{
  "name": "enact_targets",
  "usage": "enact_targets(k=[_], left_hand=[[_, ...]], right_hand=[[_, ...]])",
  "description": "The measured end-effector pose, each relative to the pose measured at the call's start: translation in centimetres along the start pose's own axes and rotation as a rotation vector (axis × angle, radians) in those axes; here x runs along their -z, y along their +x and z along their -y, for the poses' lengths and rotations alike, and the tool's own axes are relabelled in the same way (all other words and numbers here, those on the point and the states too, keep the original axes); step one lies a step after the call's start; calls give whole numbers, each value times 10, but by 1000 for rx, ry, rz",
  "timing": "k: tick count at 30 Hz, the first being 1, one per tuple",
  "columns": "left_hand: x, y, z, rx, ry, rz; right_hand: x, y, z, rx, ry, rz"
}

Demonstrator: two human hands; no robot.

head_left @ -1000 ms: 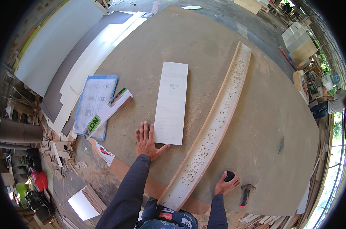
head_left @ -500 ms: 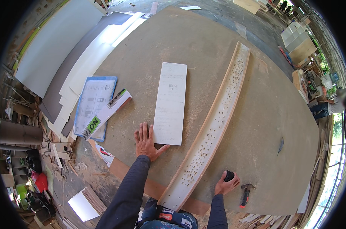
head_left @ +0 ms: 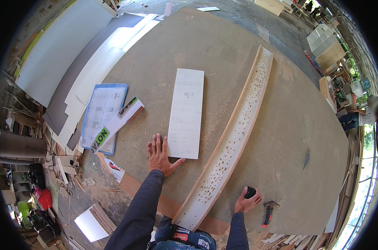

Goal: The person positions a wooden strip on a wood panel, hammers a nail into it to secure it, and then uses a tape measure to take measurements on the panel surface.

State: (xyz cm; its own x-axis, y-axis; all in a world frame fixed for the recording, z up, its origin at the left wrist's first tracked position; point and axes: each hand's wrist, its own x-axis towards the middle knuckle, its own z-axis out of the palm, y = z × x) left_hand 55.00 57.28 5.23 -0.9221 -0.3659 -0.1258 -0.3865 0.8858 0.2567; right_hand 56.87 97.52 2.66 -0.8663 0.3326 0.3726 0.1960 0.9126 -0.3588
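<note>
My left hand (head_left: 158, 157) lies flat on the large brown work table (head_left: 222, 46) with its fingers spread. Its thumb and index finger are at the lower left corner of a white rectangular board (head_left: 187, 112), which carries faint handwriting. My right hand (head_left: 247, 201) rests on the table, closed around a small rounded black object (head_left: 250, 192) whose kind does not show clearly. Just right of that hand lies a hammer (head_left: 268, 213) with a red and black handle. Between my hands runs a long, shallow white channel (head_left: 222, 162) with wooden sides, its inside dotted with small tan spots.
A blue-edged folder of drawings (head_left: 98, 104) lies left, under a white and green strip-shaped box (head_left: 118, 125). White sheets (head_left: 72, 50) lean beyond the left edge. A dark-blue leaf-shaped item (head_left: 307, 159) lies right. Another person (head_left: 357, 118) stands far right. Sawdust is scattered around.
</note>
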Motion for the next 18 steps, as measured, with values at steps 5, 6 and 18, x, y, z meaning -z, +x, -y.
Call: enact_targets(k=[5, 6, 18], left_hand=[[0, 0, 0, 1, -8, -2], [1, 0, 0, 1, -4, -1], [3, 0, -2, -4, -14, -11]], right_hand=[[0, 0, 0, 6, 0, 4], [0, 0, -1, 1, -2, 12], [0, -1, -2, -10, -3, 25]])
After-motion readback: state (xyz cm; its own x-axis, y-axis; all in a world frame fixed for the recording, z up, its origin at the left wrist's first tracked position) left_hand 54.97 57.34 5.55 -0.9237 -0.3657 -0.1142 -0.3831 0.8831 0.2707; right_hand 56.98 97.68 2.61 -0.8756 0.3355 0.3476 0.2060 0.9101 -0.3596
